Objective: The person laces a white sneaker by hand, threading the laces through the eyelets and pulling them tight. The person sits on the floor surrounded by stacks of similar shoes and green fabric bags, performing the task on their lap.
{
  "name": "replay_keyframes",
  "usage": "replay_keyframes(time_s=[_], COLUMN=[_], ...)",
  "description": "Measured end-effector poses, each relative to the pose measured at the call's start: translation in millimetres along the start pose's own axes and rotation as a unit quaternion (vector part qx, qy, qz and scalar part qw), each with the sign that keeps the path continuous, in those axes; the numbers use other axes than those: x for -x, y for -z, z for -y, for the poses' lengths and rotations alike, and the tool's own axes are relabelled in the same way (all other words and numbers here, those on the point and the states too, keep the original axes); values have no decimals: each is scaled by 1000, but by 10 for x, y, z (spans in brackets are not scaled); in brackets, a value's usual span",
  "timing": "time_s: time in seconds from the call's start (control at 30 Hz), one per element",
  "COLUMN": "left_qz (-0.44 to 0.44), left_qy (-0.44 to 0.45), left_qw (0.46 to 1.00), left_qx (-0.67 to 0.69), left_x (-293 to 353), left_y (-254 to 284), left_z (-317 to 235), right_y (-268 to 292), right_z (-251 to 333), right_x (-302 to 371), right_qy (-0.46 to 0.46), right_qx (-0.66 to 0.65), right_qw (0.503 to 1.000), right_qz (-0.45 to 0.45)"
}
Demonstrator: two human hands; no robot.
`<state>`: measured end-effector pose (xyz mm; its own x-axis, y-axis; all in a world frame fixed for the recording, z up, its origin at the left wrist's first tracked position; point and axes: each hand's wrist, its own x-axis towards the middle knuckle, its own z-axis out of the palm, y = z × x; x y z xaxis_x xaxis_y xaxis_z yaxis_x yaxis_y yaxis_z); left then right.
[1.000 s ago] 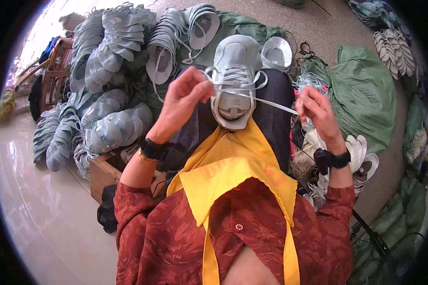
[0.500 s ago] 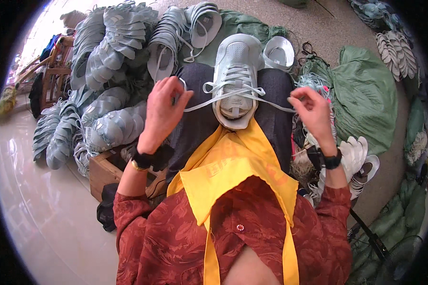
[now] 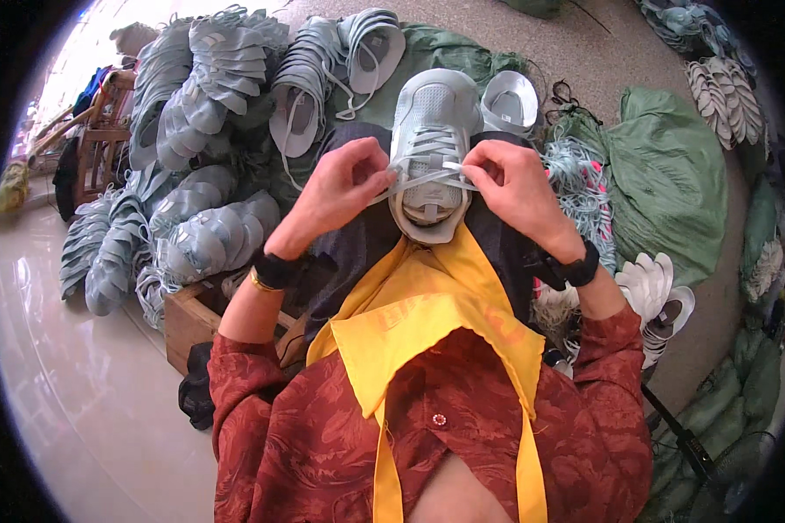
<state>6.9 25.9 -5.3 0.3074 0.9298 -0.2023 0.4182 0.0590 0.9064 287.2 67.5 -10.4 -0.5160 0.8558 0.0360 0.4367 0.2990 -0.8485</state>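
A pale grey-green sneaker upper (image 3: 433, 103) lies across my lap, its toe pointing away from me. White laces (image 3: 429, 179) run crisscross up its tongue. At the left edge of its opening, my left hand (image 3: 351, 181) is closed in a pinch on a lace. My right hand (image 3: 508, 179) pinches a lace at the right edge, thumb and forefinger together. A strand stretches between the two hands over the tongue. The yellow apron (image 3: 436, 331) lies under the heel end of the upper.
Stacks of grey-green uppers (image 3: 222, 65) are piled at the left, above a wooden box (image 3: 187, 327). More uppers (image 3: 377, 52) lie beyond my knees. A green sack (image 3: 667, 174) and a bundle of laces (image 3: 589, 200) are at the right, near white uppers (image 3: 650, 283).
Both hands have moved inward from wide apart to close beside the shoe opening. The lace ends that were pulled out to the sides are now gathered near the tongue.
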Motion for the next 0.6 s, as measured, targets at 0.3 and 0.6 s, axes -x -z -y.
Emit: replay_keyframes(time_s=[0.3,0.6], left_qz=[78,14], left_qy=[35,-11], left_qw=[985,1000], left_qx=[147,-3], left_x=[-151,-195], left_y=[265,175], left_z=[-131,86], right_y=[131,152], right_z=[-111,-280], right_x=[-25,108], right_qy=[-184,-143], right_qx=[-403,-310], right_qw=[895,940], right_qz=[50,16])
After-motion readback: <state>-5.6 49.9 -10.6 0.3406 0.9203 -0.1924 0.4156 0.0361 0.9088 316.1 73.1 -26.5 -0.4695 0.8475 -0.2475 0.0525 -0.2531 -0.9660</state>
